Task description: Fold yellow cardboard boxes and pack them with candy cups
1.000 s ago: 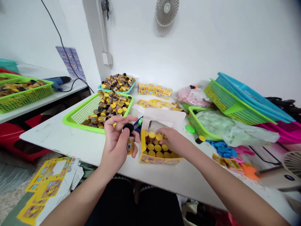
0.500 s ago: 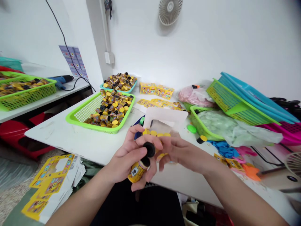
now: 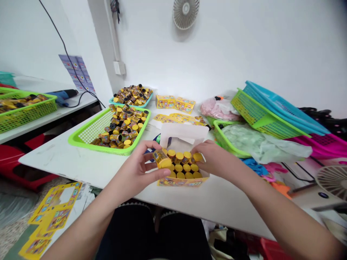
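Note:
An open yellow box [image 3: 180,181] stands at the table's near edge, filled with several small yellow-capped bottles [image 3: 185,168]. My left hand [image 3: 137,169] pinches one small yellow bottle [image 3: 160,159], tilted, at the box's left end. My right hand [image 3: 214,157] rests on the box's right end, fingers curled around a bottle [image 3: 197,157] in the back row. The box's white lid flap [image 3: 183,133] stands up behind.
A green basket [image 3: 89,135] of loose bottles lies at the left, a blue tray [image 3: 127,99] of more behind it. Two closed yellow boxes [image 3: 175,103] stand at the wall. Green, blue and pink baskets [image 3: 271,115] crowd the right. Flat cartons [image 3: 51,213] lie on the floor.
My left hand carried the bottle from near my lap back up to the box's left end. My right hand returned to the box's right end. The black cap is no longer in sight.

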The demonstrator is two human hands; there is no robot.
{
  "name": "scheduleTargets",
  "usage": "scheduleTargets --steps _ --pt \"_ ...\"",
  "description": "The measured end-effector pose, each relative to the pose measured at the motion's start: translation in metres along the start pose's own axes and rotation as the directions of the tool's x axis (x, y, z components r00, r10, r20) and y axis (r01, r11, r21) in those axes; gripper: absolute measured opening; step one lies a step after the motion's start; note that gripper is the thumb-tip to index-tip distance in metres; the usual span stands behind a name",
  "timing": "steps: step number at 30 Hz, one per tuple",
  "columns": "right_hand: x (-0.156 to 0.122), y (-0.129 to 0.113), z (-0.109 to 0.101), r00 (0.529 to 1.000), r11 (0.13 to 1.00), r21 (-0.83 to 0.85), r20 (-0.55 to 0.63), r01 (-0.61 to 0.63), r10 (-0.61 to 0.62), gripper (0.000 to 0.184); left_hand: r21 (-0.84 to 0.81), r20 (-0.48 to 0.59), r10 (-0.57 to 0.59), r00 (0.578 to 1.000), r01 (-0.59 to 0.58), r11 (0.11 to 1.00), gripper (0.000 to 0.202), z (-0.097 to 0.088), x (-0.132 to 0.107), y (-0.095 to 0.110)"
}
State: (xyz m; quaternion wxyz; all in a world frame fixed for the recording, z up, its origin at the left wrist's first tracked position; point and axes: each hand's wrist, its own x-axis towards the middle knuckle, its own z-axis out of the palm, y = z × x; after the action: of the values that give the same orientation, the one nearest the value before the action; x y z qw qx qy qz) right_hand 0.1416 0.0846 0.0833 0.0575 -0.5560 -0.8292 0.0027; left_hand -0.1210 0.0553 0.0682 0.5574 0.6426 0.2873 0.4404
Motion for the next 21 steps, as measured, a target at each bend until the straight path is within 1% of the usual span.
scheduleTargets --steps 1,3,5,6,7,9,11,12,13,14,15,16,17,18,19,20,21 --pt "0.002 0.0 0.006 1.0 1.0 -0.02 -0.007 0.001 -0.001 0.026 0.041 -0.008 -0.005 1.0 0.005 0.999 0.036 0.0 0.002 -0.001" --pt "0.005 0.001 0.013 0.999 0.999 -0.035 -0.037 -0.01 0.009 0.03 0.1 -0.022 -0.003 1.0 0.005 0.995 0.04 0.0 0.005 -0.003" --pt "0.004 -0.002 0.01 0.996 1.0 -0.008 -0.09 -0.015 0.014 0.036 0.07 -0.029 -0.028 0.999 0.03 0.997 0.049 0.001 0.008 -0.005" --pt "0.001 -0.005 0.005 0.993 0.999 0.046 -0.115 0.014 -0.009 0.043 0.023 -0.034 -0.056 0.998 0.057 0.998 0.055 0.002 0.01 -0.005" --pt "-0.002 -0.01 -0.002 0.989 0.99 0.123 -0.138 0.071 -0.054 0.051 -0.029 -0.035 -0.087 0.996 0.086 0.996 0.06 0.005 0.012 -0.004" --pt "-0.009 -0.025 -0.018 0.966 0.928 0.29 -0.171 0.236 -0.192 0.059 -0.106 -0.017 -0.13 0.991 0.127 0.986 0.066 0.012 0.017 -0.004" --pt "-0.016 -0.039 -0.033 0.937 0.857 0.382 -0.18 0.346 -0.298 0.049 -0.134 0.023 -0.129 0.991 0.131 0.982 0.069 0.021 0.021 -0.005" --pt "-0.018 -0.044 -0.038 0.932 0.847 0.391 -0.177 0.361 -0.316 0.041 -0.136 0.045 -0.116 0.992 0.121 0.983 0.07 0.024 0.024 -0.005" --pt "-0.02 -0.046 -0.043 0.937 0.856 0.383 -0.168 0.348 -0.306 0.034 -0.125 0.054 -0.098 0.994 0.104 0.987 0.069 0.025 0.025 -0.004" --pt "-0.021 -0.046 -0.045 0.95 0.881 0.358 -0.149 0.309 -0.273 0.031 -0.09 0.039 -0.072 0.997 0.075 0.993 0.067 0.023 0.027 -0.004" --pt "-0.021 -0.043 -0.047 0.968 0.916 0.316 -0.116 0.248 -0.223 0.032 -0.018 -0.01 -0.03 0.999 0.03 0.999 0.063 0.017 0.029 -0.002" --pt "-0.02 -0.038 -0.047 0.983 0.949 0.257 -0.069 0.18 -0.168 0.033 0.102 -0.089 0.028 0.996 -0.019 0.995 0.058 0.007 0.031 0.0" --pt "-0.019 -0.032 -0.045 0.993 0.976 0.184 -0.016 0.117 -0.116 0.033 0.261 -0.181 0.095 0.979 -0.045 0.964 0.052 -0.008 0.033 0.002" --pt "-0.018 -0.025 -0.041 0.996 0.991 0.107 0.035 0.075 -0.079 0.031 0.452 -0.272 0.179 0.945 -0.039 0.891 0.048 -0.027 0.035 0.004" --pt "-0.017 -0.019 -0.037 0.994 0.997 0.035 0.082 0.063 -0.065 0.027 0.626 -0.337 0.232 0.912 0.033 0.779 0.047 -0.048 0.039 0.006" --pt "-0.015 -0.014 -0.03 0.99 0.997 -0.031 0.122 0.072 -0.068 0.021 0.737 -0.383 0.235 0.894 0.142 0.661 0.046 -0.072 0.044 0.006" --pt "-0.014 -0.01 -0.023 0.986 0.992 -0.092 0.147 0.087 -0.073 0.017 0.819 -0.395 0.22 0.892 0.233 0.524 0.049 -0.095 0.05 0.006"
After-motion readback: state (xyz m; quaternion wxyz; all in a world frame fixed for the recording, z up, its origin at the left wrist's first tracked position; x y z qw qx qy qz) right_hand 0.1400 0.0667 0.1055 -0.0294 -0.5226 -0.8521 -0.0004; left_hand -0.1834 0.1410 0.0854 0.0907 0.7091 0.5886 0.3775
